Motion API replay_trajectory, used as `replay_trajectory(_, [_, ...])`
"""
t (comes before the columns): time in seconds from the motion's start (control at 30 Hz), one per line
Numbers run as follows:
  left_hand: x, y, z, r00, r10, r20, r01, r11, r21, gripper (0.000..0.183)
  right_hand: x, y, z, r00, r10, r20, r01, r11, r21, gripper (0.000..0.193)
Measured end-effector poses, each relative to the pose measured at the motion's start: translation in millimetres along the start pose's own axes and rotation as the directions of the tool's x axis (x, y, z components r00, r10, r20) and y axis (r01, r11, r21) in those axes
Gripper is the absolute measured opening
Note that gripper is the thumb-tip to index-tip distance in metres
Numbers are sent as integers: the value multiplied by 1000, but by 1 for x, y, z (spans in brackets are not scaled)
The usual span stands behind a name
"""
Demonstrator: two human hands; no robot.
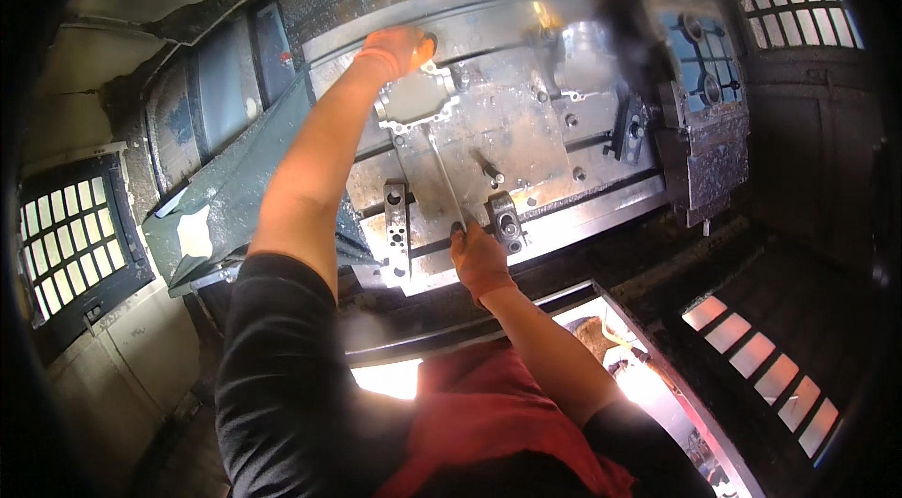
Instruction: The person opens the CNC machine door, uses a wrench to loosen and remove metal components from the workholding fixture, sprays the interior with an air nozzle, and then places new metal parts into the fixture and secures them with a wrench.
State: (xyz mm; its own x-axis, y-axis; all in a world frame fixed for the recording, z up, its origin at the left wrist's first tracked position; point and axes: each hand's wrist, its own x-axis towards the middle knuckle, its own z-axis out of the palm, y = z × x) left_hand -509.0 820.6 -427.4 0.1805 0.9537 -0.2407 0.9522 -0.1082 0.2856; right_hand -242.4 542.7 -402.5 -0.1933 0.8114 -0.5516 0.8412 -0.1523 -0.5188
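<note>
My right hand [481,261], in an orange-red glove, is closed round the near end of a long thin metal rod [443,171]. The rod's far end reaches the near edge of a pale metal casting [413,99], a frame-like part with small lugs along its rim. At the casting's far edge is my left hand [395,49], gloved alike. Its fingers curl round a small dark piece that I cannot make out. Both the casting and the rod lie over a wet, shiny metal fixture plate [512,136].
Clamp blocks stand near the plate's front edge, a left one [396,225] and a right one [507,221]. A second casting [584,66] sits farther right. Beyond it rises a blue-faced fixture block [703,66]. A slanted metal sheet [244,178] borders the left side.
</note>
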Motion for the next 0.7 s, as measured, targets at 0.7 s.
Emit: replay_trajectory(0.7, [17,-7,4,965,-235,121,253,953,-167,48,36,17,22,999,48,-13,-48,998,43,31])
